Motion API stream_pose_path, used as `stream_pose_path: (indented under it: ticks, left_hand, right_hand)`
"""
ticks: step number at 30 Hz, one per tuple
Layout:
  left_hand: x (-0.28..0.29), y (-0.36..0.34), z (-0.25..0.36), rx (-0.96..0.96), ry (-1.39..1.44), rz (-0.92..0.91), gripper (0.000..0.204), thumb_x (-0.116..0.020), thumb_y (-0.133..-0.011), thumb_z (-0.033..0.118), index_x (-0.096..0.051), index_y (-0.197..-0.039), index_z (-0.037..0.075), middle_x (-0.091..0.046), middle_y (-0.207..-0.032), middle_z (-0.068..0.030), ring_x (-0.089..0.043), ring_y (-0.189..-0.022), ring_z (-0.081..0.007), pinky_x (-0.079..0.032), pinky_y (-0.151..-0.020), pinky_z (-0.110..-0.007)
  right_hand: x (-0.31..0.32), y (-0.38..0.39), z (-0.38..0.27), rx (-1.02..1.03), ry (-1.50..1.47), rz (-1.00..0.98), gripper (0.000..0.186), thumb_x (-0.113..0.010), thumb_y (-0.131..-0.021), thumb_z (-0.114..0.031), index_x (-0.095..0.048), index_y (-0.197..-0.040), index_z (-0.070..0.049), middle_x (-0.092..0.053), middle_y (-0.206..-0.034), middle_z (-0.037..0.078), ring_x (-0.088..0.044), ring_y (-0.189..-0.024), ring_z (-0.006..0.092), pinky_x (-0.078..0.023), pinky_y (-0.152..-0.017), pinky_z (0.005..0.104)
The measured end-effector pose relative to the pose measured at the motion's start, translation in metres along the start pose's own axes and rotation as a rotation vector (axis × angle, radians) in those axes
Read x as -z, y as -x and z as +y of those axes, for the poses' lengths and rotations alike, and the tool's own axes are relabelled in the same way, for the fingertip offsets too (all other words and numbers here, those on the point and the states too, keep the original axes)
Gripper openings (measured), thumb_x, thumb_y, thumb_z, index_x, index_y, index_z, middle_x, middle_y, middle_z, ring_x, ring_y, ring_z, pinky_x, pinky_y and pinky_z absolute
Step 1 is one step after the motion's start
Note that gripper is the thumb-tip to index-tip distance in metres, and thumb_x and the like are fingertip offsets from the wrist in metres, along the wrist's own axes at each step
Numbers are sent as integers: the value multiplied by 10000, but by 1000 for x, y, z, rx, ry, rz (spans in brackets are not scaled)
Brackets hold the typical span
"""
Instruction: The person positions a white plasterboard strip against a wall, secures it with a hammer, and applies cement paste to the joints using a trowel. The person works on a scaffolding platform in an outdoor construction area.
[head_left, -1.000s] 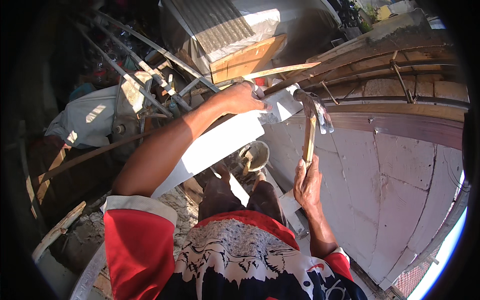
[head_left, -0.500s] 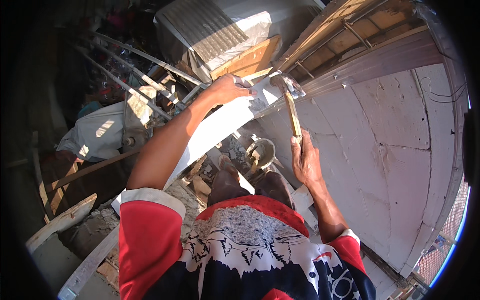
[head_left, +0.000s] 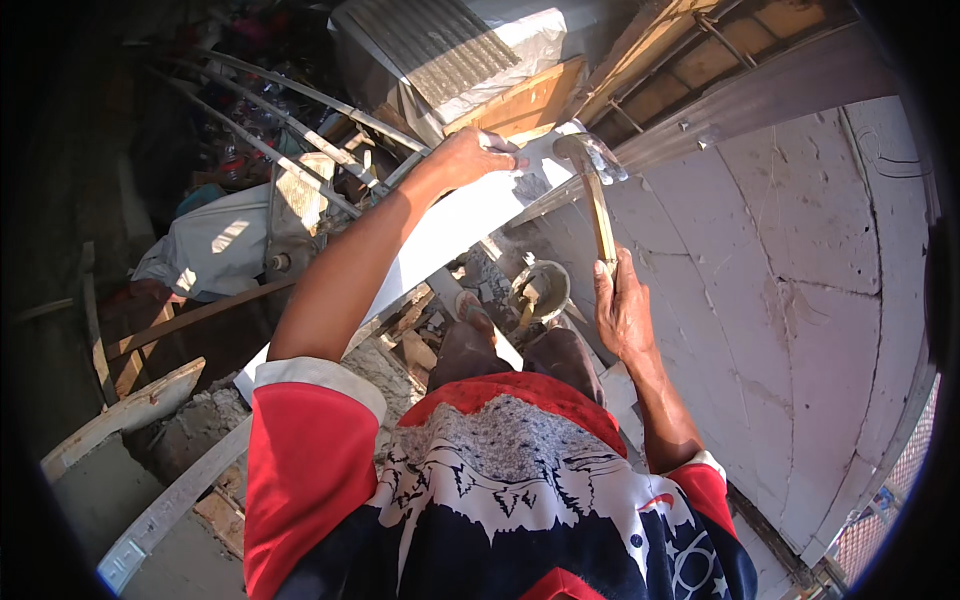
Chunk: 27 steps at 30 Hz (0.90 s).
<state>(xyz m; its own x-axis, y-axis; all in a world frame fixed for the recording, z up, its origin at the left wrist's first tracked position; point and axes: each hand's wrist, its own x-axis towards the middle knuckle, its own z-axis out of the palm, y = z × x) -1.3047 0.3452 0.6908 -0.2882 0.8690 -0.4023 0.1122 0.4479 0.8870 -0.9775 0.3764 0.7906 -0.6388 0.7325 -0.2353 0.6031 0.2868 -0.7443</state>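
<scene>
A long white board (head_left: pixel 445 240) slants across in front of me, its far end up by the light-coloured wall (head_left: pixel 770 270). Near that end, my left hand (head_left: pixel 473 160) is closed over the board's far edge, with the thumb lying on its face. My right hand (head_left: pixel 626 305) grips the lower part of a hammer's wooden handle (head_left: pixel 600 220). The metal hammer head is at the far end of the board, beside a grey smudge on its face. Whether the head touches the board or hangs just above it, I cannot tell.
A bucket (head_left: pixel 540 290) with a stick in it stands among rubble by my legs. Long thin poles (head_left: pixel 290 145) lie at the far left near a white sack (head_left: pixel 205 250). Corrugated sheeting (head_left: pixel 430 45) and a wooden panel (head_left: pixel 525 95) are at the back.
The whole scene has shifted slightly to the right in view. Both hands keep their grips, and the hammer head stays by the board's far end.
</scene>
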Motion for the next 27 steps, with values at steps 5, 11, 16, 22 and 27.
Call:
stream_pose_path:
  ticks: [5,11,16,22,27]
  left_hand:
    - [-4,4,9,-5,-171,11,569,-882,-830,390,-722,-1146,-55,-756,-943,-181,-664,-813,-160,-525,-733,-327]
    - [0,11,27,34,-136,-34,525,-855,-864,353,-712,-1172,-49,-772,-958,-153,-665,-778,-149,-524,-697,-309]
    - [0,-4,-4,-88,-76,-32,645,-832,-867,385,-649,-1290,-65,-762,-1087,-172,-709,-923,-218,-552,-814,-335]
    - [-32,17,58,-97,-665,-9,932,-827,-795,498,-490,-1462,-59,-650,-1308,-300,-655,-1206,-404,-512,-1039,-442]
    - [-35,11,49,-105,-752,-54,982,-814,-806,462,-401,-1485,-114,-652,-1228,-360,-639,-1206,-444,-526,-1028,-450]
  right_hand:
    - [10,-7,0,-41,97,-86,394,-496,-1095,-274,-485,-1411,-39,-652,-726,258,-703,-706,451,-505,-643,510]
    - [1,-21,14,36,190,-11,403,-502,-1094,-280,-505,-1413,-35,-644,-737,266,-691,-691,424,-506,-674,503]
    - [8,-8,-3,10,102,-3,405,-507,-1092,-267,-490,-1417,-24,-611,-711,218,-646,-627,342,-500,-649,450]
    - [-13,19,40,124,14,175,340,-486,-1109,-243,-504,-1373,-29,-488,-663,-7,-455,-540,80,-379,-507,286]
    - [-32,60,62,-66,-349,59,346,-440,-1125,-294,-484,-1366,-49,-433,-631,-38,-412,-496,63,-362,-461,243]
